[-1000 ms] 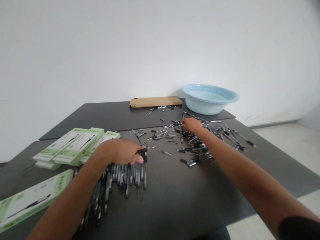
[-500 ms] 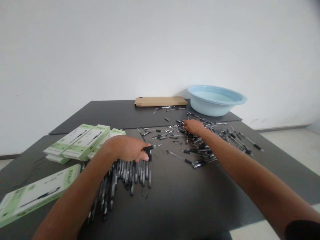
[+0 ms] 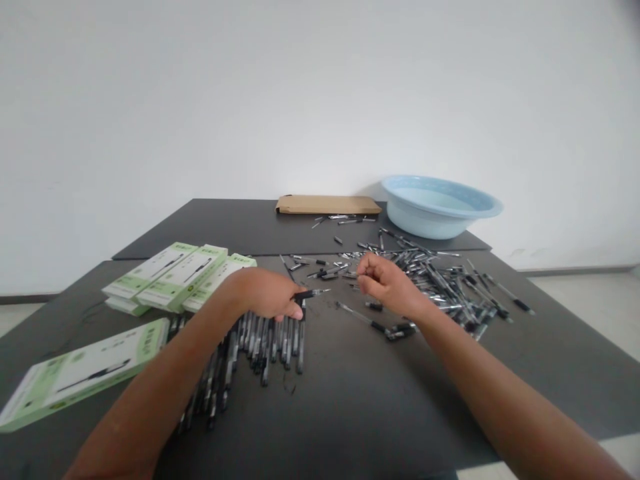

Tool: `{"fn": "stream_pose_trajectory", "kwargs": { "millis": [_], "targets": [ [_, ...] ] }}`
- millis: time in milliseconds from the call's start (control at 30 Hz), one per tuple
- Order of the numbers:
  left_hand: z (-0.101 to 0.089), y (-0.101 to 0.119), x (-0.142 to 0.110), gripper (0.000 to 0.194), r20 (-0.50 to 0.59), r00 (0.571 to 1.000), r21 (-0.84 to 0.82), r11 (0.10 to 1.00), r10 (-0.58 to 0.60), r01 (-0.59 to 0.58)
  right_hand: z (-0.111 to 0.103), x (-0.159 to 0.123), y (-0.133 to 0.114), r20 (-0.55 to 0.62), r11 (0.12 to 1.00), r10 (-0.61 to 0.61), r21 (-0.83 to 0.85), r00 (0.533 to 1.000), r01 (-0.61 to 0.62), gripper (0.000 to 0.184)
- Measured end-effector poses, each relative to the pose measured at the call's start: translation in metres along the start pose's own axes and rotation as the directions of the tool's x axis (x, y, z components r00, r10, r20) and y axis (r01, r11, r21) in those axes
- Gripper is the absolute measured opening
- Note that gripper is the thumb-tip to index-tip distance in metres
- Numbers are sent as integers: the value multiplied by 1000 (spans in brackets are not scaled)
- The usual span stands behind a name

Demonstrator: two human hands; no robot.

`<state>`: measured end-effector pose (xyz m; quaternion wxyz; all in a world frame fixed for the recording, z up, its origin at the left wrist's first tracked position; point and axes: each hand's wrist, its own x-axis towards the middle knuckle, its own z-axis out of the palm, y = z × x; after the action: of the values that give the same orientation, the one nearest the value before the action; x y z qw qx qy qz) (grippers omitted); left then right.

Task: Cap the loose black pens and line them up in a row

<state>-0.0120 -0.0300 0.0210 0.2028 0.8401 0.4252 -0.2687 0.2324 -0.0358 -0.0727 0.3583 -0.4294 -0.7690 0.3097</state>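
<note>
Dark table [image 3: 350,393]: left hand [image 3: 263,293] grip around pen [image 3: 311,293], tip toward right hand [image 3: 387,283], perhaps pinching a small part.

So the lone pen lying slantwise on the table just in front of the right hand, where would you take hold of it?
Probably at the middle of the pen, pinched from above across its thin barrel. It lies flat on the table with bare surface on both sides, clear of the scattered pile. The right hand is nearest; the left hand already grips another pen.
</note>
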Motion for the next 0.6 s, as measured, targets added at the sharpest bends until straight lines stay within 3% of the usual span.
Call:
{"fn": "stream_pose_trajectory", "kwargs": {
  "millis": [67, 167, 367, 600],
  "targets": [
    [1, 1, 3, 48, 9, 1000, 5, 1000, -6, 6, 10, -8, -11, 0, 993, -22, 116, 1000, 22, 5],
    [2, 3, 8, 52, 28, 999, 20, 1000, -18, 17, 18, -16, -22, -40, 987, -25, 159, 999, 31, 6],
    [2, 6, 14, 33, 63, 998, 35, 999, 7, -9, 25, -24, -35, -93, 998, -3, 59, 996, 9, 8],
    [5, 9, 21, 32, 107, 994, 58, 998, -1, -6, 33, -28, -45, -127, 998, -52, -42, 991, 47, 9]
  ]
}}
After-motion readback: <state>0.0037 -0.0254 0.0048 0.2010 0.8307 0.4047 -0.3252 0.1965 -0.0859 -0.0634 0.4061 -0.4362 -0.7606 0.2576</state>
